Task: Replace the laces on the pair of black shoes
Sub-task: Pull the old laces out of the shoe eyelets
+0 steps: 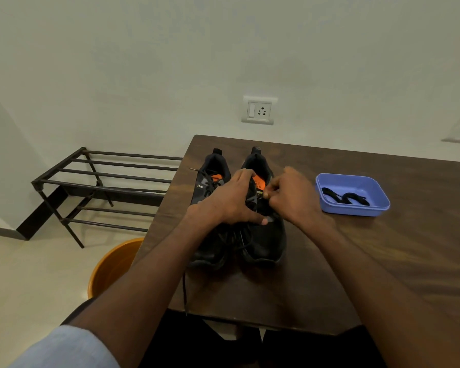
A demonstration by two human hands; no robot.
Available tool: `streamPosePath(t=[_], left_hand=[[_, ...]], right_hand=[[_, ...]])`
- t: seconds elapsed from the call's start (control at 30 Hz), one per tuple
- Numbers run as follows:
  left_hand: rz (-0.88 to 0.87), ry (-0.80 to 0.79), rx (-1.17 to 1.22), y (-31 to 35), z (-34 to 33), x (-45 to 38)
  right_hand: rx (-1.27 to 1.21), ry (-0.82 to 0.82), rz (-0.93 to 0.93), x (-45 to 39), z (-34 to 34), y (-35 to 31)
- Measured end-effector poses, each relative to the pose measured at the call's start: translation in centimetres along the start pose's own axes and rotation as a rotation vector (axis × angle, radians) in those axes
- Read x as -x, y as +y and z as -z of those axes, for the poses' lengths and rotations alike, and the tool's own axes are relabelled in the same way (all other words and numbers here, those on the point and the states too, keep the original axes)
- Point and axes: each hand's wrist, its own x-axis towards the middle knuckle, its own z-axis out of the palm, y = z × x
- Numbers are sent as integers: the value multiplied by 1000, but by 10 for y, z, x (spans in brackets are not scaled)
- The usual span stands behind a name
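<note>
The left hand (230, 201) is gripping the right shoe (263, 229) while the right hand (290, 195) is pinching its lace (260, 193) — thin, limp, likely best gripped at the stiff tip.

We take the pair of shoes (237, 208) as our landmark: they stand side by side on the surface (383, 261), near its left edge, heels toward the wall. To the right of the shoes, on the same surface, sits a tray (356, 209) with laces (344, 197) lying in it. Left of the shoes, off the surface, a rack (96, 187) stands on the floor against the wall. Nearer us and left of the shoes, a bucket (112, 266) sits partly under the surface. Behind the shoes, a socket (258, 110) is set in the wall.
</note>
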Motion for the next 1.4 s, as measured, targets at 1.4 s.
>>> streamPosePath(t=[1.4], left_hand=[[-6,-13,58,-2,2,-2]], right_hand=[[59,167,-65,0,18,31]])
